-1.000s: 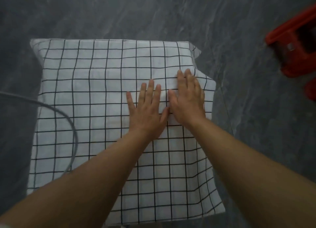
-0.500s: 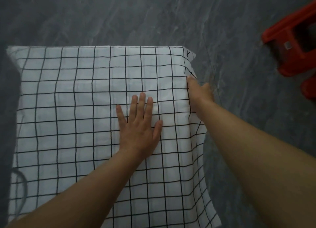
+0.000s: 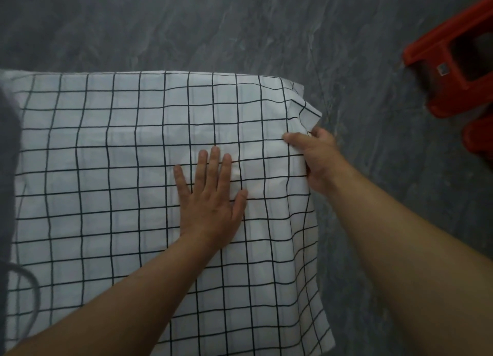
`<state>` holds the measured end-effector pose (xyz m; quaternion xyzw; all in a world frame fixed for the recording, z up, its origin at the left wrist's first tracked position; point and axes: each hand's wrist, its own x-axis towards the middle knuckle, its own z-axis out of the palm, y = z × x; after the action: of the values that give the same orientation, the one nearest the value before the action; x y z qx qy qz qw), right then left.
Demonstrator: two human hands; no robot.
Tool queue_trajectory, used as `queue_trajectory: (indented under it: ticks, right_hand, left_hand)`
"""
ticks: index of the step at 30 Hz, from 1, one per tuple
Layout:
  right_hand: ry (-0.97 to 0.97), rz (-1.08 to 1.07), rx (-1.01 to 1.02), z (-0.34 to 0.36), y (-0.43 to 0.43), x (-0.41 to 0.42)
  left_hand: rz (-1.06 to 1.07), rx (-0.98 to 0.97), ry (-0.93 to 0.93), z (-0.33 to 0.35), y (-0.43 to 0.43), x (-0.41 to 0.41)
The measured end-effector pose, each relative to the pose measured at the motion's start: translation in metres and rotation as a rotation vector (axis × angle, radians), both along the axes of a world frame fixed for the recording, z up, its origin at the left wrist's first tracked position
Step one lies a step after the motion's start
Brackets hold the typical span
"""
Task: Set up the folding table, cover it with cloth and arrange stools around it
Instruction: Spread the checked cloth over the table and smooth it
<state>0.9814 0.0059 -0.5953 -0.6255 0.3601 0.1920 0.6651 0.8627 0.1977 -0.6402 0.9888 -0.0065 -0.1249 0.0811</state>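
Left hand [image 3: 210,203] flat, fingers spread, pressing one checked cloth [image 3: 106,169]. Right hand [image 3: 317,158] pinches the cloth's right edge, thumb on top. Cloth covers the table, which is hidden beneath it. Two red stools [image 3: 453,70], both cropped, on the grey floor [image 3: 240,22] at right, apart from the cloth.

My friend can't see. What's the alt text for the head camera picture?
A left hand presses flat on a white checked cloth while the right hand grips its right edge. A red stool stands on the grey floor nearby.
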Motion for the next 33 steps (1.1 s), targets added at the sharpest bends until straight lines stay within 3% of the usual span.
queue_trajectory:
  ticks: [10, 13, 19, 23, 25, 29, 33]
  right_hand:
    - [-0.008, 0.097, 0.063, 0.012, -0.009, 0.014]
    - [-0.018, 0.198, -0.103, 0.011, -0.016, 0.017]
    - [-0.147, 0.311, -0.804, 0.006, -0.016, 0.020]
    - [0.000, 0.599, -1.155, 0.010, -0.007, 0.016]
    - [-0.069, 0.672, -1.240, 0.013, 0.003, 0.008]
    - [-0.491, 0.952, -1.318, 0.008, 0.048, -0.027]
    - [-0.399, 1.149, -1.243, -0.022, 0.078, -0.056]
  left_hand:
    - [0.006, -0.041, 0.044, 0.008, 0.001, 0.002]
    - [-0.002, -0.036, 0.075, 0.013, 0.003, 0.003]
    - [-0.046, -0.006, 0.127, 0.022, 0.002, 0.004]
    - [-0.048, -0.014, 0.114, 0.020, 0.007, 0.001]
    - [-0.051, -0.027, 0.087, 0.019, 0.013, -0.001]
    - [-0.032, -0.037, -0.006, 0.023, 0.034, -0.003]
    - [0.088, 0.005, -0.058, 0.025, 0.087, 0.006]
